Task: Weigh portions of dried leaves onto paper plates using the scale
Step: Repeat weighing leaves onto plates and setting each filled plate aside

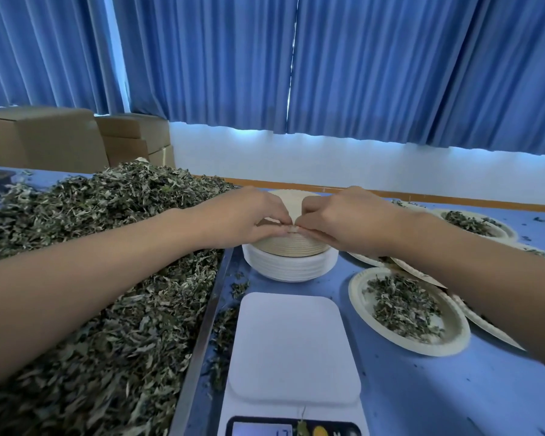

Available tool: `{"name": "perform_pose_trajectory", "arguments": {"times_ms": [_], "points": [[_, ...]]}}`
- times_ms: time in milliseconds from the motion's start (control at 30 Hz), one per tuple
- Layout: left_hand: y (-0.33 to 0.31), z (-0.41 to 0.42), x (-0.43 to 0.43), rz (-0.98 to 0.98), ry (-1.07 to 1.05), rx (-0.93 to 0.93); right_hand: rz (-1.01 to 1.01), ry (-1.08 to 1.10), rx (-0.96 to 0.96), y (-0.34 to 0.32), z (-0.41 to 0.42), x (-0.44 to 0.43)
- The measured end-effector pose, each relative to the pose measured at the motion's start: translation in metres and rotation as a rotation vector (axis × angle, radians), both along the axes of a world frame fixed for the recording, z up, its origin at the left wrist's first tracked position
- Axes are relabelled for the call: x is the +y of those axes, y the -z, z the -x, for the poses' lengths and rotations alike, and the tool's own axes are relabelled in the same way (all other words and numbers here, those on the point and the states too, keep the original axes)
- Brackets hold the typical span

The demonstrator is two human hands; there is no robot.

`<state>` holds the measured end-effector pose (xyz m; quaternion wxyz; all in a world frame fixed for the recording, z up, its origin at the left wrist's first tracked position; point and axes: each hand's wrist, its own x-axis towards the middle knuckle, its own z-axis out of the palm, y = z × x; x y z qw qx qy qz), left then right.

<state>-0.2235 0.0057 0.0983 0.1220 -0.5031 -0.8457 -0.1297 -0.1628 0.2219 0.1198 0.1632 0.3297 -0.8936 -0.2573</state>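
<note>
A stack of paper plates [288, 261] stands behind the white scale [291, 347], beige plates on top of white ones. Both hands meet at the near rim of the top plate. My left hand [249, 215] and my right hand [337, 215] each pinch that rim with fingertips. The scale's platform is bare; its display sits at the bottom edge. A large heap of dried leaves [92, 278] fills a metal tray on the left. A paper plate with a portion of leaves [406, 309] lies right of the scale.
More filled plates [472, 223] overlap along the right side of the blue table [422, 388]. The tray's metal edge [202, 335] runs beside the scale. Cardboard boxes [60, 136] stand at the back left under blue curtains. Loose leaf bits lie scattered.
</note>
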Motion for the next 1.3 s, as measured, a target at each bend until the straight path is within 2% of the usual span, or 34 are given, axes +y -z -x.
{"name": "perform_pose_trajectory", "arguments": {"times_ms": [267, 533, 667, 800, 933, 1067, 1200, 1300], "points": [[-0.015, -0.015, -0.007, -0.022, -0.048, 0.104, -0.020, 0.083, 0.106, -0.014, -0.010, -0.002], [-0.015, -0.021, -0.008, 0.061, -0.039, 0.047, 0.035, 0.057, -0.009, -0.005, -0.007, -0.010], [-0.011, -0.018, -0.009, 0.051, -0.049, 0.050, -0.045, 0.095, -0.008, 0.003, -0.002, -0.010], [-0.008, -0.020, -0.009, 0.080, -0.061, 0.134, -0.106, 0.134, 0.090, 0.014, 0.003, -0.010], [-0.010, -0.024, -0.008, 0.008, -0.103, 0.260, 0.026, 0.181, 0.195, 0.015, 0.003, -0.008], [-0.018, -0.040, -0.010, -0.080, -0.134, 0.371, 0.268, 0.033, 0.341, 0.006, -0.024, -0.014], [-0.018, -0.082, -0.024, -0.176, 0.009, 0.475, 0.430, -0.107, 0.397, 0.015, -0.081, -0.017], [-0.003, -0.120, -0.037, -0.073, 0.150, 0.480, 0.468, -0.212, 0.322, 0.047, -0.131, -0.010]]}}
